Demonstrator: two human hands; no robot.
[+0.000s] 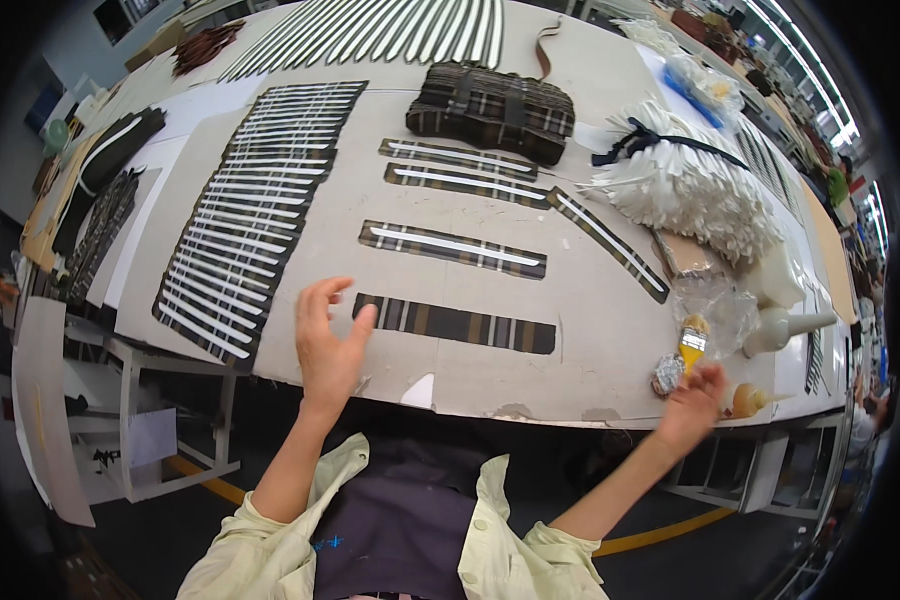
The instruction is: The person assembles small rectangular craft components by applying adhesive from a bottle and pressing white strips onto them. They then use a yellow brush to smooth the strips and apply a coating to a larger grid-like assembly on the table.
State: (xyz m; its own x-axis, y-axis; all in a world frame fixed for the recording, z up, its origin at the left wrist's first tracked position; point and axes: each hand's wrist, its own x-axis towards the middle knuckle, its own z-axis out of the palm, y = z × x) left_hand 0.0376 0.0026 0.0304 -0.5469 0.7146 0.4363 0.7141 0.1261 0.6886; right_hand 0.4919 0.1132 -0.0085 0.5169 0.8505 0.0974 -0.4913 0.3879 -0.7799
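My left hand [332, 340] is open, its fingers and thumb apart around the left end of a bare plaid fabric strip [455, 323]. The thumb lies by that strip's end; contact is unclear. At the table's near right edge, my right hand [694, 408] is closed at the lower end of a yellow-handled brush [693, 342], bristles pointing away from me. A foil-wrapped lump [667, 374] sits just left of the brush handle. Beyond the bare strip lies a plaid strip with a white band [454, 249], with two similar strips farther back and a slanted one [608, 244] to the right.
Rows of white-banded plaid strips [260, 215] cover the left side. A tied plaid bundle [490, 112] and a tied white bundle [690, 185] stand at the back. Clear plastic [718, 305], a pale squeeze bottle [785, 330] and an amber-tipped bottle [752, 400] crowd the right.
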